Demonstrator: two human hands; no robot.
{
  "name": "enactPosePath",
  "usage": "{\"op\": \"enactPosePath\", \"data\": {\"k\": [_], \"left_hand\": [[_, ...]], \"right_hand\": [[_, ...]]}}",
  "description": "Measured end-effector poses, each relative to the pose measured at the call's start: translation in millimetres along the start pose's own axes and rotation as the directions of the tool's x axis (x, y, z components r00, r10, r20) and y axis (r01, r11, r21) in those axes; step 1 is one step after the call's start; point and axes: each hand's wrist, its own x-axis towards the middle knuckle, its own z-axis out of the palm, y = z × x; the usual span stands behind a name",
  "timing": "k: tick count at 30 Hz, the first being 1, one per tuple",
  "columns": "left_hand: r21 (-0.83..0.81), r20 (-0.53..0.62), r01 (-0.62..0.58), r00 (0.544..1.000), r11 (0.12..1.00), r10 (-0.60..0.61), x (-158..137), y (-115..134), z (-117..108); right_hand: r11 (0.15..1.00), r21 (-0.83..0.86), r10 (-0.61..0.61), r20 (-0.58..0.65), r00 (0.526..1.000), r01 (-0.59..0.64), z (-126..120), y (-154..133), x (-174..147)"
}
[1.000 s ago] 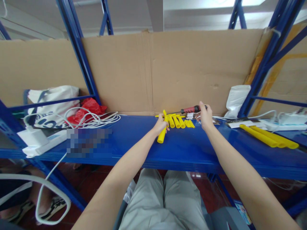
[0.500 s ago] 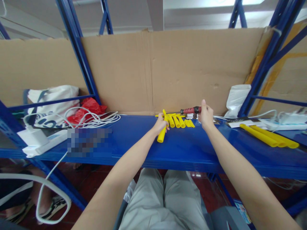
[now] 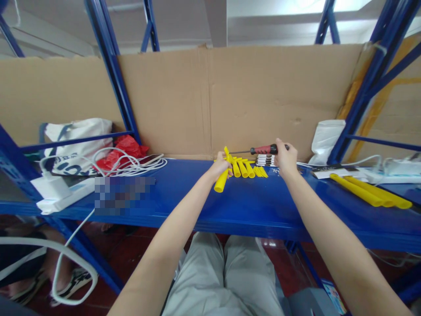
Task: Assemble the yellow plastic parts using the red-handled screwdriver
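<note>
My left hand (image 3: pixel 222 166) is closed around a yellow plastic piece (image 3: pixel 221 182) with a wide round tube end and a narrower top. In my right hand (image 3: pixel 285 157) is a screwdriver (image 3: pixel 264 150) with a red and black handle, held level. Its thin shaft points left, and the tip meets or lies close to the top of the yellow piece; exact contact is too small to tell. Just right of my left hand lie several similar yellow pieces (image 3: pixel 243 169) in a row, then small flat yellow parts (image 3: pixel 261 171). White-and-dark strips (image 3: pixel 265 160) lie behind them.
The blue shelf (image 3: pixel 184 206) backs onto a cardboard panel (image 3: pixel 164 101). Three yellow tubes (image 3: pixel 371 193) lie at the right, near a white bag (image 3: pixel 326 139). At the left are coiled white cables (image 3: pixel 141 164), a power strip (image 3: pixel 67 197), a red bag (image 3: pixel 126 151) and a cloth bag (image 3: pixel 79 136).
The screwdriver has shifted slightly right, and my right fingers now sit at the end of its handle. My left hand still holds the yellow piece, tilted a little differently. The view has shifted slightly.
</note>
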Motion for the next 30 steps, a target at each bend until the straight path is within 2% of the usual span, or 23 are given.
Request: {"op": "enactPosePath", "data": {"k": [6, 11, 19, 22, 26, 30], "left_hand": [[-0.024, 0.012, -0.032, 0.999, 0.999, 0.033, -2, -5, 4], [-0.064, 0.022, -0.037, 0.999, 0.997, 0.039, -6, -16, 8], [-0.109, -0.018, -0.062, 0.998, 0.992, 0.061, -13, -18, 6], [-0.108, -0.031, -0.062, 0.998, 0.992, 0.059, -13, -19, 6], [-0.116, 0.005, -0.056, 0.998, 0.992, 0.057, -14, -20, 7], [-0.116, 0.002, -0.064, 0.998, 0.991, 0.065, -15, -20, 8]], "right_hand": [[0.993, 0.039, 0.115, -0.004, 0.993, -0.115, 1, -14, -1], [0.997, 0.010, 0.078, 0.047, 0.996, -0.078, -5, -4, -4], [0.948, -0.010, 0.319, 0.091, 0.944, -0.319, -12, -3, -15], [0.963, 0.003, 0.270, 0.086, 0.959, -0.271, -13, 4, -20], [0.985, 0.045, 0.167, 0.004, 0.986, -0.167, -15, 14, -23], [0.979, 0.058, 0.196, 0.017, 0.981, -0.196, -15, 12, -25]]}}
